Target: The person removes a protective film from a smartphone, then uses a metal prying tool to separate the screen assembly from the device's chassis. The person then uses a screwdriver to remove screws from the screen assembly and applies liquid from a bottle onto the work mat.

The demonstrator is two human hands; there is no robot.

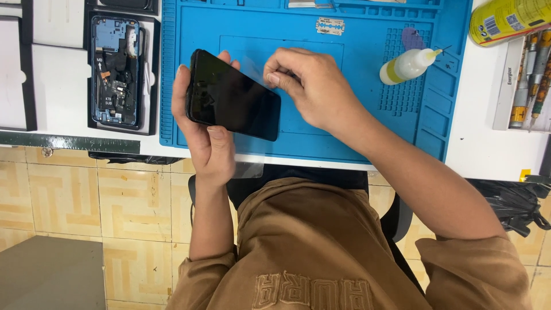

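Note:
My left hand [202, 133] grips a black phone screen [232, 97] by its edges and holds it tilted above the front of a blue work mat [356, 123]. My right hand [307, 86] is at the screen's upper right corner, its thumb and forefinger pinched on a thin clear film [251, 66] that lifts off the glass. The film is almost see-through and hard to trace.
An opened phone body [115, 72] with bare boards lies in a black tray at the left. On the mat are a razor blade [330, 26] and a small yellow-liquid bottle [408, 65]. A yellow spray can [508, 20] and a tray of screwdrivers [531, 77] stand at the right.

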